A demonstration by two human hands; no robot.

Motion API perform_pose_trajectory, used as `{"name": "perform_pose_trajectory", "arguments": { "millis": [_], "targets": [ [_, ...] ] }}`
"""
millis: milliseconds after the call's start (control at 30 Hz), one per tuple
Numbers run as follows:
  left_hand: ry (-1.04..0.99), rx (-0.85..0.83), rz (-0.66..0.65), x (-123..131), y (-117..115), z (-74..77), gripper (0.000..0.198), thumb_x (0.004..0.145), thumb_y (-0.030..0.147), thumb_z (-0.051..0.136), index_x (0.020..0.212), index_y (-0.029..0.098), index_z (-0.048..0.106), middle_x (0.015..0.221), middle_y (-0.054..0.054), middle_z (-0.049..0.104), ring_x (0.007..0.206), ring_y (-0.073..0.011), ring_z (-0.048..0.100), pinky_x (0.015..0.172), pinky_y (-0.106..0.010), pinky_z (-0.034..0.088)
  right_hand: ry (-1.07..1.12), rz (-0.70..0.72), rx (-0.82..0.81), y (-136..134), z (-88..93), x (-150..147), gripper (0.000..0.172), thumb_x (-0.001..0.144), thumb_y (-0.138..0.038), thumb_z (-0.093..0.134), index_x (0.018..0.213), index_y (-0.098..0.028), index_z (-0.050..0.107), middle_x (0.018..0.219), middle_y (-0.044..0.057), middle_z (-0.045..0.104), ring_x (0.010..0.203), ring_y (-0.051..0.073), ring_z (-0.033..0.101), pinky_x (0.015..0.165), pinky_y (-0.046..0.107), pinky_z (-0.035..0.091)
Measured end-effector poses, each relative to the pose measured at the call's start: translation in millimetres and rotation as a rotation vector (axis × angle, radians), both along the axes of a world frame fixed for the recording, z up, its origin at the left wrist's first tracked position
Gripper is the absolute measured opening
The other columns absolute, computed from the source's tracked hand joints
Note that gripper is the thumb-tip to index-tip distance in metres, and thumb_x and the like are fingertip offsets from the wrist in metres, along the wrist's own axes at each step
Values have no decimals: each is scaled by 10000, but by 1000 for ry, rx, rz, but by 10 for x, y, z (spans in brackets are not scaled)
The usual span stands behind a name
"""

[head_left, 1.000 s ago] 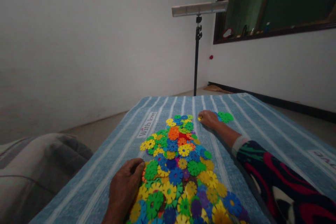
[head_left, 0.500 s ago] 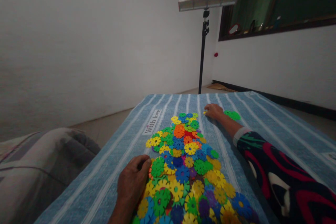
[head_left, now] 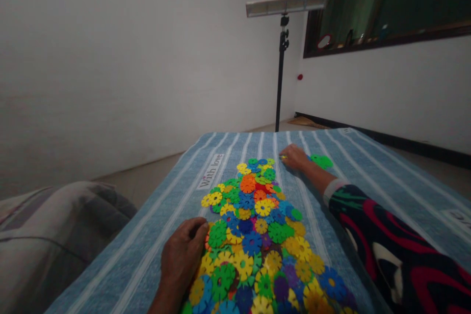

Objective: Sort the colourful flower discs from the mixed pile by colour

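Observation:
A heap of colourful flower-shaped plastic discs [head_left: 253,235] lies down the middle of a blue striped cloth [head_left: 154,235]. My left hand [head_left: 182,257] rests at the heap's near left edge, fingers curled against the discs. My right hand [head_left: 294,157] reaches to the far end of the heap, fingers closed over a small yellow disc [head_left: 283,158]. Just right of that hand lies a small group of green discs [head_left: 321,161]. My right arm wears a dark sleeve [head_left: 390,250] with red and green patterns.
A black light stand [head_left: 280,73] with a flat panel rises behind the cloth near the room's corner. A grey cushion [head_left: 47,235] lies at the left. A dark-framed window [head_left: 390,5] sits in the right wall. The cloth reads "With love" [head_left: 210,171].
The hands have hardly moved. My right hand stays at the far end of the heap by the yellow disc. The view has shifted slightly with my head.

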State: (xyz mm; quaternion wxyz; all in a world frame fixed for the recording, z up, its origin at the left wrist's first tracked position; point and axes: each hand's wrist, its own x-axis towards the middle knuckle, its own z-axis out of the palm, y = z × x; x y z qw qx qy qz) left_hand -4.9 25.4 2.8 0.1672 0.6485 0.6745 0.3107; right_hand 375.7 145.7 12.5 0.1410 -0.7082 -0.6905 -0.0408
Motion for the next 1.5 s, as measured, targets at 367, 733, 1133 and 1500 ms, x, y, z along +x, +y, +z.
{"name": "perform_pose_trajectory", "arguments": {
  "millis": [367, 733, 1133, 1500],
  "targets": [
    [-1, -7, -4, -2, 10, -36, 337, 708, 473, 505, 829, 241, 717, 899, -15, 741, 865, -231, 669, 765, -300, 482, 36, 46, 68, -30, -36, -27, 340, 836, -191, 504, 1121, -151, 686, 1207, 120, 645, 1181, 242, 501, 993, 330, 364],
    [40, 20, -4, -20, 49, -85, 343, 722, 461, 492, 847, 245, 727, 919, -14, 750, 858, -230, 673, 727, -295, 482, 258, 276, 83, -654, -210, -473, 277, 858, -295, 549, 1072, -187, 690, 1080, 56, 691, 991, 178, 619, 867, 266, 452],
    [24, 6, 2, -31, 60, -52, 353, 686, 494, 483, 798, 255, 717, 895, -9, 745, 851, -241, 668, 734, -314, 473, 355, 96, 55, -75, -259, -860, 669, 836, -620, 522, 1282, -123, 558, 1275, 182, 562, 1223, 299, 475, 1035, 419, 320],
    [15, -5, 3, -19, 63, -51, 368, 680, 494, 484, 817, 245, 718, 927, -26, 745, 879, -251, 666, 763, -324, 473, 358, 203, 90, -271, -251, -1378, 385, 921, -510, 458, 916, -197, 682, 960, 63, 667, 969, 186, 561, 873, 290, 380]
  ]
}}
